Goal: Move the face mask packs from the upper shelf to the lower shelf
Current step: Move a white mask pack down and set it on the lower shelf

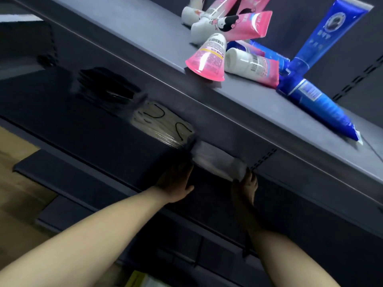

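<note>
Two hands reach into the dark space under the shelf [238,112] that carries the tubes [234,48]. Only the head view is given, tilted and blurred. Between the hands is a pale, plastic-wrapped mask pack [215,160], held at its ends: the left hand [176,181] curls round the left end, thumb out toward the near side, and the right hand [245,188] pinches the right end with its fingertips. Just left of it, touching or nearly so, lies a second pack [163,125] with black loops showing through the wrap, and farther left a dark stack [105,90], likely black masks. Whether the held pack already rests on the board below I cannot tell; shadow hides its underside.

Judging the risks: the wrap looks slick, and the right hand's pinch is slight, so the pack may slip if that end is tugged. The left hand sits close to the second pack and could nudge it out of line. Overhead, one pink tube overhangs the shelf's near edge; a knock from a rising arm might tip it off.
</note>
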Demonstrator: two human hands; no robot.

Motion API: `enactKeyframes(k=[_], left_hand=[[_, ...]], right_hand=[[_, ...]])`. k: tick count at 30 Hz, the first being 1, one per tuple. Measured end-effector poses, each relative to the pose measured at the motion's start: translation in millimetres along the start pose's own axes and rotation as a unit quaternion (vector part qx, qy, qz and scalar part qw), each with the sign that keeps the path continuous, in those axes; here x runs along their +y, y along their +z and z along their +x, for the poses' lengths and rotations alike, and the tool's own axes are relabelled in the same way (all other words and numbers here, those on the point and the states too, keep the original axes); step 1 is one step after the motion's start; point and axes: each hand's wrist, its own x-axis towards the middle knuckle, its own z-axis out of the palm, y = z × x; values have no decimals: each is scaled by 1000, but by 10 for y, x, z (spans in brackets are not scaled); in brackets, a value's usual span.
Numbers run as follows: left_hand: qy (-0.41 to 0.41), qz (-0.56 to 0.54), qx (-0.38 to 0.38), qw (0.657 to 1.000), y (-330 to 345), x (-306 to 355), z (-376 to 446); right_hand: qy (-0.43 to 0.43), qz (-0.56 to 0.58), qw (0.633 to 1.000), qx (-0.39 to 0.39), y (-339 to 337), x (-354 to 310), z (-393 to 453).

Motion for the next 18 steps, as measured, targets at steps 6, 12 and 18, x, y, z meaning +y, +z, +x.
enactKeyframes(k=[6,12,18], left_hand=[[-5,78,-2,997,271,143,-227],[-6,119,-47,992,172,456,-579],[-6,119,-41,992,62,657,-927]], right_hand=[[43,-21,999,19,9,223,-525],[-54,-64,996,-31,-122,249,-1118],[-87,-10,995,-42,-285,206,-1443]])
